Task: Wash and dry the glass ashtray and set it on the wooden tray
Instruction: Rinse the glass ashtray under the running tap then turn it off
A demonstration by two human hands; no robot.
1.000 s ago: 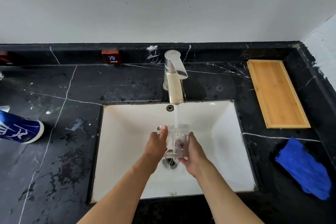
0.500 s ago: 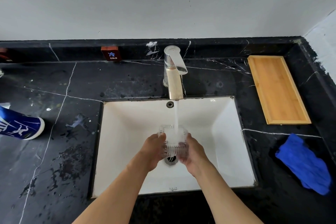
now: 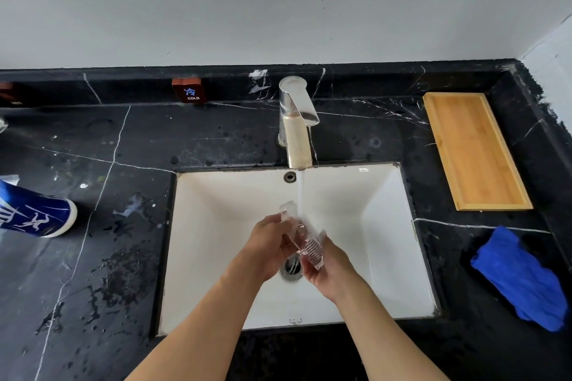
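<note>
A clear ribbed glass ashtray (image 3: 305, 240) is held tilted on edge over the white sink (image 3: 387, 226), under the stream of water from the chrome tap (image 3: 295, 120). My left hand (image 3: 267, 246) grips its upper left side. My right hand (image 3: 328, 269) cups it from below on the right. The wooden tray (image 3: 473, 151) lies on the black counter at the far right, with nothing on it.
A crumpled blue cloth (image 3: 520, 278) lies on the counter right of the sink, below the tray. A blue and white container (image 3: 34, 213) lies on its side at the left edge. A small red COLD sign (image 3: 188, 91) stands on the back ledge. The counter left of the sink is wet.
The ashtray has turned from nearly upright and facing me to tilted on its edge. Both hands shifted around it, and it stays under the running water.
</note>
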